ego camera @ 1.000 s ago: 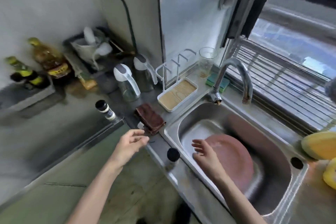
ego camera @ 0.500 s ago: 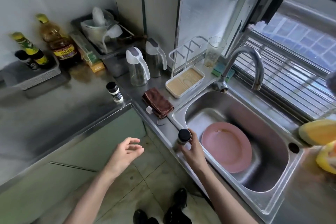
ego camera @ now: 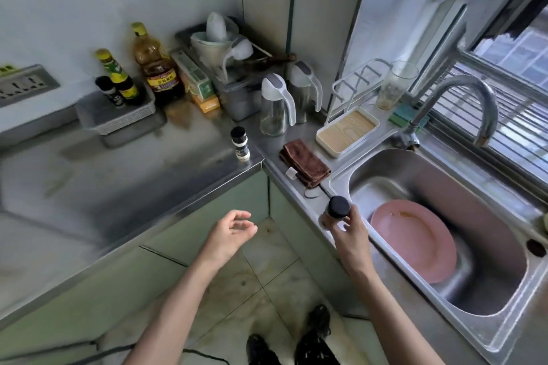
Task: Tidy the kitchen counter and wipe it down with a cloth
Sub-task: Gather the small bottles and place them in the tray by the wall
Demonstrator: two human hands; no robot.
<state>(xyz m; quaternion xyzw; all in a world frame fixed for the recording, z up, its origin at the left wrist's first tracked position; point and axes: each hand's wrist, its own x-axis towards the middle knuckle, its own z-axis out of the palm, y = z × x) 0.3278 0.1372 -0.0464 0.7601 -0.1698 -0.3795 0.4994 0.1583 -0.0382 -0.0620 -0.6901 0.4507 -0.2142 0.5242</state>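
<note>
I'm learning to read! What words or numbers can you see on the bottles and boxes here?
None can be read.
Oil bottle: red label with print, too blurred.
Green-capped bottle: yellow label, too blurred.
Green and white box: print too small.
Spice jar on the counter: label too small.
Jar gripped by the right hand: no label showing.

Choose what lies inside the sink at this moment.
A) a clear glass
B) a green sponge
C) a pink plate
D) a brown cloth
C: the pink plate lies in the basin of the sink, while the brown cloth, the clear glass and the green sponge are all on the counter outside it.
</note>
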